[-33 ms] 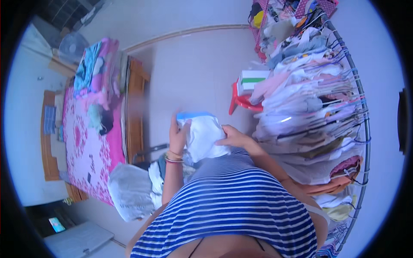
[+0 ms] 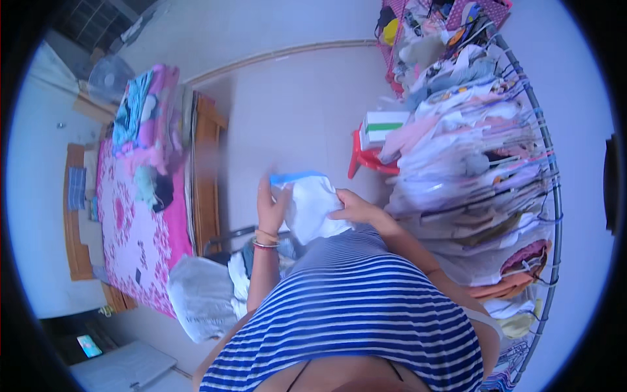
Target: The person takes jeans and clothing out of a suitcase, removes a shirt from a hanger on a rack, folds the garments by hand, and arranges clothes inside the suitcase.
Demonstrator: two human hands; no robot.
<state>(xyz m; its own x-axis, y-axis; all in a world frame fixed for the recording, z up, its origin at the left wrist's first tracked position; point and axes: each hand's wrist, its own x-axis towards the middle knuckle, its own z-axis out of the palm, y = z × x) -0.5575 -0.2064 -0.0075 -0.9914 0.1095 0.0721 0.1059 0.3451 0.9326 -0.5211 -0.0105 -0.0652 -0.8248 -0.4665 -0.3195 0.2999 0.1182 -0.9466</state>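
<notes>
A white cloth with a blue edge (image 2: 315,212), bunched or folded, is held in front of my striped top. My left hand (image 2: 271,206) grips its left side near the blue edge, the fingers slightly blurred. On the opposite side my right hand (image 2: 353,207) pinches the cloth between thumb and fingers. I cannot tell what kind of garment it is. Just below my left forearm lie more clothes (image 2: 240,277), partly hidden by the arm, beside a pale grey-white garment (image 2: 199,294) draped over a chair.
To the right, a metal rack (image 2: 555,196) is packed with hanging clothes (image 2: 457,163). A red stool (image 2: 360,157) carries a white and green box (image 2: 385,127). On the left stands a wooden bed (image 2: 206,176) with a pink floral sheet (image 2: 130,228) and folded bedding (image 2: 157,111). A fan (image 2: 110,78) is behind it.
The view has shifted slightly, so the bed and chair sit a little lower in the picture. Both hands keep their hold on the white cloth.
</notes>
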